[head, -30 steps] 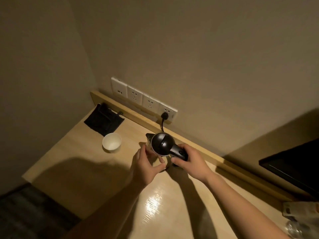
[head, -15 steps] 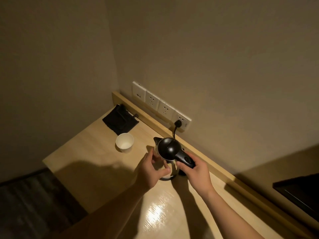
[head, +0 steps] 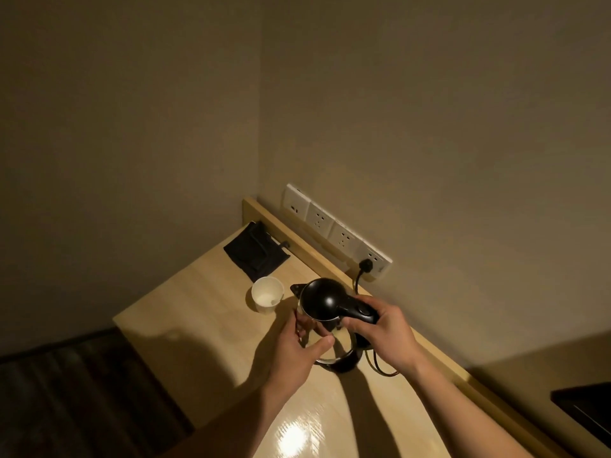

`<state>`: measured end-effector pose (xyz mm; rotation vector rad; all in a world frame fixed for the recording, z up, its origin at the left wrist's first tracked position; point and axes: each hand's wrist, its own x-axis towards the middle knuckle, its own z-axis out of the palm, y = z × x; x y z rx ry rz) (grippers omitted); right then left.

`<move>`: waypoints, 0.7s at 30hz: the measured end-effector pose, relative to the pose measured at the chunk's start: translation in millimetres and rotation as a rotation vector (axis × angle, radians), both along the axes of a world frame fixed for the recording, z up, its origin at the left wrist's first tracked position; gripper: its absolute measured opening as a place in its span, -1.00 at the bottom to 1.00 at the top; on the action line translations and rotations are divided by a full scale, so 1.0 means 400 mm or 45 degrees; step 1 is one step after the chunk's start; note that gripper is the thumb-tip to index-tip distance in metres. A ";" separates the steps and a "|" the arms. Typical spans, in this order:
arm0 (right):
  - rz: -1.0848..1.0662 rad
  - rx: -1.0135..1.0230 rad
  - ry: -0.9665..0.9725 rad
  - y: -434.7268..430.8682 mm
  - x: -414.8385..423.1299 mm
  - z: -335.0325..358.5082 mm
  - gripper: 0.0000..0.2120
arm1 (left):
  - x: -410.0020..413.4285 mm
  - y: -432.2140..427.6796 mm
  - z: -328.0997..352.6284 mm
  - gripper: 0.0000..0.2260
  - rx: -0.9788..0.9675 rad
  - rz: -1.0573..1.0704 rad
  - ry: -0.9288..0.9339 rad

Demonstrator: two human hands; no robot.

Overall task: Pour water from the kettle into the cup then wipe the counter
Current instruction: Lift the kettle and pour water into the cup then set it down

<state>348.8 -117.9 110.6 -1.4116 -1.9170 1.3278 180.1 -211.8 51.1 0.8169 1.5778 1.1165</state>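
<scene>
Kettle (head: 322, 300) in both hands, cup (head: 267, 294) beside

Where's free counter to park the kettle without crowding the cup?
Bare wood counter left of the paper cup, out to the front edge, and near the glare patch between the forearms. Crowded: far corner with the black cloth, and the kettle base with its cord by the back ledge.

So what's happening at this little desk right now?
A person is lifting a black-lidded electric kettle off its round base. The right hand grips the handle, the left hand steadies its body. The spout points toward a white paper cup on the light wooden counter. A black folded cloth lies behind.
</scene>
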 end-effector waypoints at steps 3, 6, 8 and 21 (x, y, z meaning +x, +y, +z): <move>0.039 -0.022 -0.021 0.005 -0.039 0.011 -0.76 | -0.036 -0.003 0.007 -0.58 -0.009 -0.012 -0.011; 0.075 0.003 -0.099 0.013 -0.073 0.010 -0.79 | -0.069 0.000 0.007 -0.52 -0.029 -0.050 -0.040; 0.082 0.043 -0.172 0.021 -0.093 0.011 -0.77 | -0.086 0.002 0.011 -0.50 -0.053 -0.086 -0.033; 0.140 0.060 -0.401 0.062 -0.158 0.010 -0.69 | -0.106 0.019 -0.050 -0.65 -0.178 -0.082 -0.241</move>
